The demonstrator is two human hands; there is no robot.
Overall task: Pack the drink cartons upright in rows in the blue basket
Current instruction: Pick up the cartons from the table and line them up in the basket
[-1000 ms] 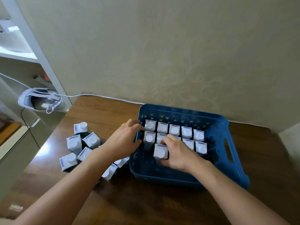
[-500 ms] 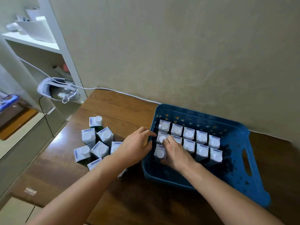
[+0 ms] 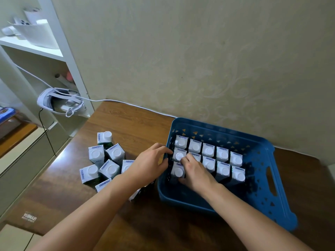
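Observation:
A blue basket [image 3: 262,201] stands on the wooden table against the wall. Several white-capped drink cartons [image 3: 223,154] stand upright in two rows along its far side. One more carton [image 3: 178,172] stands at the left, starting a third row. My right hand [image 3: 194,172] is inside the basket, fingers curled round that carton. My left hand [image 3: 151,163] rests on the basket's left rim, fingers reaching over it and thumb outside. Several loose cartons [image 3: 104,162] stand in a cluster on the table left of the basket.
A white headset [image 3: 59,102] lies on a low shelf at the left, and its white cable [image 3: 126,103] runs along the wall behind the table. White shelving [image 3: 41,49] stands at the far left. The basket's near half holds no cartons.
The view has swung left and down. My right hand stays on the carton in the third row, now set closer to the basket's left wall. My left hand stays at the rim.

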